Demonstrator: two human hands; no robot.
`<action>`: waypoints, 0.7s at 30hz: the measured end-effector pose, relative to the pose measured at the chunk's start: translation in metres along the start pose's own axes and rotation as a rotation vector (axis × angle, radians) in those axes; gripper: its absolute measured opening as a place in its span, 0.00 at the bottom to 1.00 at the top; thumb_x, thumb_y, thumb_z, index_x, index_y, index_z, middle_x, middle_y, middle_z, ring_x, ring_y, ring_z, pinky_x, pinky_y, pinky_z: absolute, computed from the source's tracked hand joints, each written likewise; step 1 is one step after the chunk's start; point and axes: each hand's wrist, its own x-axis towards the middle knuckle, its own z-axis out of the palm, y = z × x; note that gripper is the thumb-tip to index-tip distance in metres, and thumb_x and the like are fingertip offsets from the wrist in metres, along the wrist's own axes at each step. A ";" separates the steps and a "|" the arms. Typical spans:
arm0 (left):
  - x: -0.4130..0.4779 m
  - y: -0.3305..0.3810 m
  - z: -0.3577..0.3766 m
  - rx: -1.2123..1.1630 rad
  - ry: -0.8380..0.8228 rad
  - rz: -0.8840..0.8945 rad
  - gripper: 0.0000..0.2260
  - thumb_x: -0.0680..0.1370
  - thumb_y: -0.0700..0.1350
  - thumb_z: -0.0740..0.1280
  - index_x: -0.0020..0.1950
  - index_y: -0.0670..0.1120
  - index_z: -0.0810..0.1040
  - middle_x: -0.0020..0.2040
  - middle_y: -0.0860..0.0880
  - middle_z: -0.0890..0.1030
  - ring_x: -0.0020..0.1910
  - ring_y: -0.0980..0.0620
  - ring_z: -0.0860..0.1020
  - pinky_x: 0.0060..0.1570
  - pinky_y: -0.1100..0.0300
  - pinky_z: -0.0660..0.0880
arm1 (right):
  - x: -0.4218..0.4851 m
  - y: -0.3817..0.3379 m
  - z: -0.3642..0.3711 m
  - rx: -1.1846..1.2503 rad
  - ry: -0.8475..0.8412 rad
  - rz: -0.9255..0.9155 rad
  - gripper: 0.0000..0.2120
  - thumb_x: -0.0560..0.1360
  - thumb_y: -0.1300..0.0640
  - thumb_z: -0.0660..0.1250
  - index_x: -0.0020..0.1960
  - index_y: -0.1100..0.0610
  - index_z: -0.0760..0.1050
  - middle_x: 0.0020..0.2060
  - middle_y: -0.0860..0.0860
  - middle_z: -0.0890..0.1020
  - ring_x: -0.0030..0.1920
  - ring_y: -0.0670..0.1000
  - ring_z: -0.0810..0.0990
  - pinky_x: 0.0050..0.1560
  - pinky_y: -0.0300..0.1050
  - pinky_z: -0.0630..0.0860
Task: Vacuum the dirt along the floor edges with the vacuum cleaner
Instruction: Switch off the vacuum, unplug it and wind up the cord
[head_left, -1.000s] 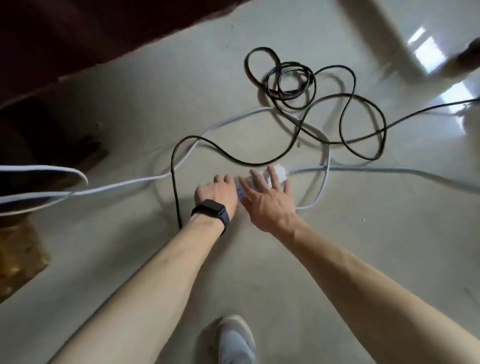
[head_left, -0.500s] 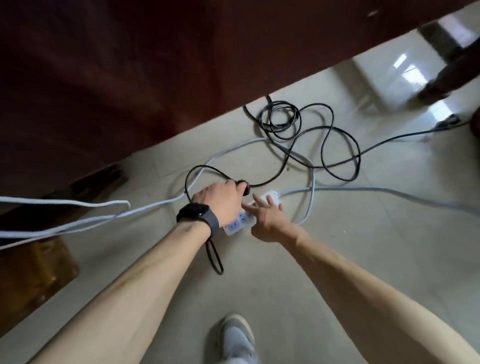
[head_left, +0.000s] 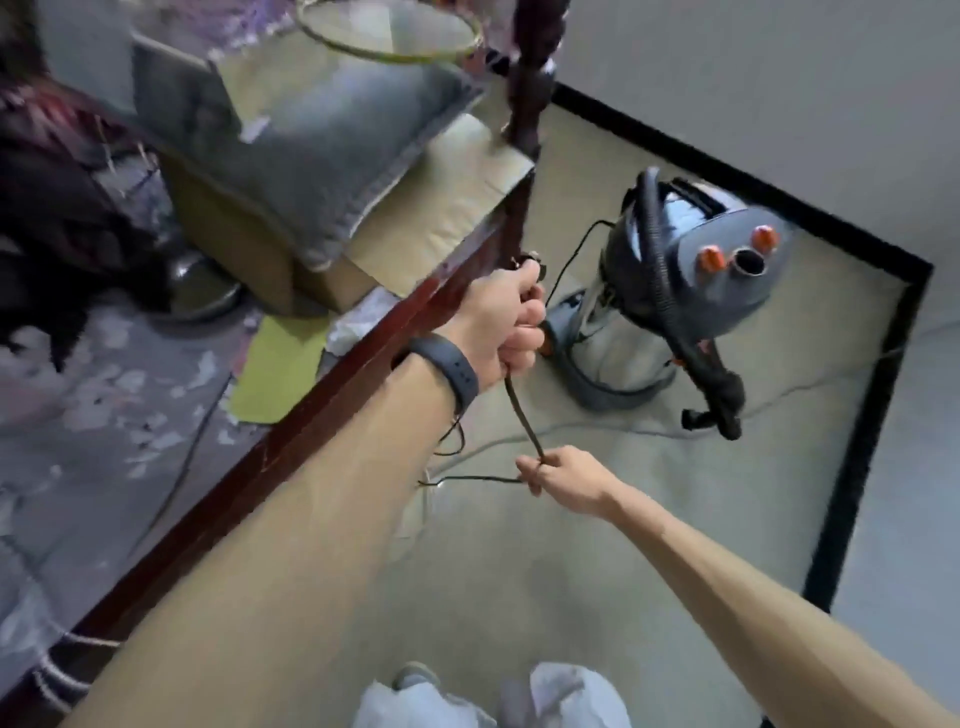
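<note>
Both hands are on the black cord (head_left: 522, 415). My left hand (head_left: 506, 317), raised at about 12 o'clock, is fisted round it. My right hand (head_left: 563, 478), lower and toward 1 o'clock, pinches the same cord between thumb and fingers, so a short taut length runs between them.

A second ago I was crouched over the white power strip, my left hand bringing the plug to it and my right hand steadying it. Now I am upright, the strip is out of sight, and the view has swung to a corner of the room.

The floor (head_left: 519, 597) spreads ahead of me, edged by a black baseboard (head_left: 878, 431) that runs from 12 round to 4 o'clock. The bed (head_left: 311, 431), with a grey pillow (head_left: 322, 150) on it, fills 9 to 11 o'clock. The vacuum cleaner (head_left: 675, 280) stands at 2 o'clock, well short of the wall, with its hose (head_left: 657, 249) draped over the top and the nozzle end lying on the floor. A dark stub above my left fist may be the plug (head_left: 527, 260), though it is too blurred to be sure.

If it is, the machine has no power, so edge cleaning cannot start until the cord is sorted out.
</note>
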 end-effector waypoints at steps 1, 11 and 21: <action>-0.017 0.030 0.030 0.029 -0.040 0.015 0.16 0.85 0.53 0.54 0.37 0.51 0.64 0.24 0.55 0.60 0.17 0.58 0.55 0.18 0.69 0.49 | -0.025 0.007 -0.028 0.017 0.072 0.025 0.24 0.83 0.41 0.61 0.34 0.50 0.79 0.39 0.43 0.85 0.41 0.49 0.81 0.37 0.31 0.72; -0.144 0.215 0.221 0.275 -0.137 0.368 0.16 0.84 0.56 0.54 0.46 0.48 0.74 0.28 0.54 0.68 0.20 0.58 0.59 0.21 0.64 0.52 | -0.267 0.053 -0.211 0.421 0.765 0.044 0.27 0.86 0.39 0.54 0.45 0.60 0.78 0.39 0.51 0.83 0.43 0.53 0.79 0.41 0.45 0.69; -0.117 0.191 0.304 0.646 -0.131 0.542 0.19 0.82 0.57 0.60 0.48 0.43 0.80 0.33 0.51 0.73 0.20 0.59 0.63 0.17 0.66 0.59 | -0.408 0.001 -0.313 0.953 1.045 -0.315 0.18 0.86 0.52 0.54 0.39 0.53 0.71 0.28 0.46 0.69 0.27 0.45 0.65 0.29 0.39 0.63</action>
